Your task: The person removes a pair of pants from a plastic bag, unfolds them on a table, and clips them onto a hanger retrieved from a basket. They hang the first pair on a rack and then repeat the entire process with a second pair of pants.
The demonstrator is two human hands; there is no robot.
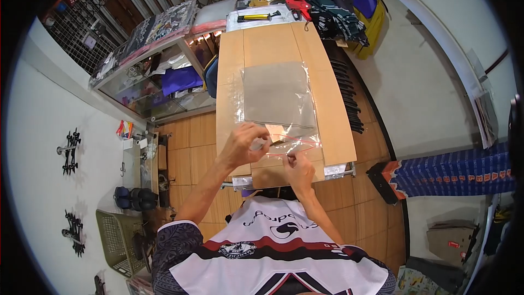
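A clear plastic bag (238, 95) lies on the cardboard-covered table (273, 43) with a folded grey cloth item (277, 92) inside. Red lines run along the near, opened end of the bag. My left hand (245, 145) is closed at the left side of this mouth, thumb and fingers pinching the film. Lower and to the right, my right hand (299, 172) pinches the bag's near edge by the red line. A small tan patch (277, 132) shows through the film between the bag's mouth and the grey cloth.
At the table's far end lie a yellow-and-black hand pump (255, 17) and a red tool (298, 6). Folded garments (333, 13) are piled at the far right. A glass display case (158, 71) stands to the left, and a green basket (117, 243) sits at lower left.
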